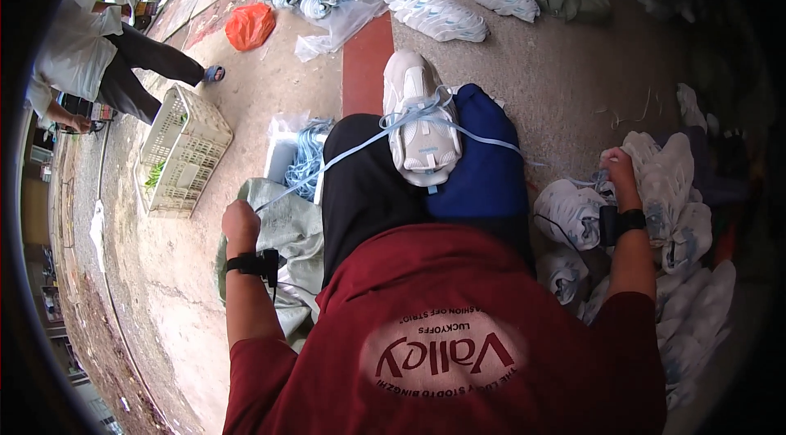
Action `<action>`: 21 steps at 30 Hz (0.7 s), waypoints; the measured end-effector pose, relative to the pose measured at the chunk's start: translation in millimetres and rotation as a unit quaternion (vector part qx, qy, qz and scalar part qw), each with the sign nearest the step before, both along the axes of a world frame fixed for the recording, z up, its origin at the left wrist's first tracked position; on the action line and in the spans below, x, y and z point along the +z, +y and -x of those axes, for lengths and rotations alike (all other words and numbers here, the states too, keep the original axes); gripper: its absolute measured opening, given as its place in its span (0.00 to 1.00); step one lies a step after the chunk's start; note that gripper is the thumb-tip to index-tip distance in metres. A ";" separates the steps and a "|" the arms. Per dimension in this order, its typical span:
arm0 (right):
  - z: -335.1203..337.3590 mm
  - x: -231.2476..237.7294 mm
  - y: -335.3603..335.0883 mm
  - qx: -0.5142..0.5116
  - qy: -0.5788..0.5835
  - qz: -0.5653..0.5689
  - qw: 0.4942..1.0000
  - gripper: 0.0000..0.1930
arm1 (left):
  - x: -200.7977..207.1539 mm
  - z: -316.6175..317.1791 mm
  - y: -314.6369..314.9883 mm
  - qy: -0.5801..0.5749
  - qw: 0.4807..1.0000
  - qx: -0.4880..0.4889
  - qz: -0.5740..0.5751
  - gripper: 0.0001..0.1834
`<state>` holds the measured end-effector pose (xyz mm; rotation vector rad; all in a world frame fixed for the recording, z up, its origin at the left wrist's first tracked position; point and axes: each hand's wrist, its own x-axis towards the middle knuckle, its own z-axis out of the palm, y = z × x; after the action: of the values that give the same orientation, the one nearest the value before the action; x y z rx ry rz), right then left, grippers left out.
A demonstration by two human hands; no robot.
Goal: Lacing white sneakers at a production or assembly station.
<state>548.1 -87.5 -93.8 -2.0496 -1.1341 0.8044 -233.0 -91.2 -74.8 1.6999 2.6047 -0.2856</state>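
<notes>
A white sneaker (pixel 425 148) rests across my lap, on a black trouser leg and a blue cloth (pixel 483 181). Its toe points away from me. Light blue shoelace (pixel 360 145) crosses in a loose loop over its laced part and runs out to both sides. Out to the left, my left hand (pixel 241 226) is closed round one end of the lace, which is drawn taut. My right hand (pixel 620 166) is raised at the far right, fingers pinched on the other lace end, beside a pile of white sneakers (pixel 655 181).
Blue laces (pixel 307 160) lie in a white container by my left leg, near a grey-green sack (pixel 286 222). A plastic crate (pixel 196 158) and a walking person (pixel 98 50) are further left. Bundled sneakers (pixel 438 15) and a red bag (pixel 250 26) lie ahead.
</notes>
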 end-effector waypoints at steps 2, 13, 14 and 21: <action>89.2 13.9 46.0 0.096 0.000 -0.071 0.993 0.05 | -7.8 -44.1 28.5 -0.077 0.994 -0.071 -0.039 0.08; 313.8 18.5 141.5 0.125 0.237 -0.082 0.960 0.03 | 50.3 -232.9 97.9 -0.409 0.827 -0.343 -0.176 0.16; 314.9 17.1 144.2 0.108 0.278 -0.085 0.951 0.03 | 50.3 -236.1 99.3 -0.429 0.806 -0.368 -0.176 0.17; 313.8 30.6 133.7 0.231 0.490 -0.067 0.838 0.04 | 28.7 -225.0 121.2 -0.469 0.769 -0.409 -0.145 0.12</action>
<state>234.3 46.2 -63.2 -0.9406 -0.9925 1.6862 -8.0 29.9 -46.1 2.1543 1.1457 0.8102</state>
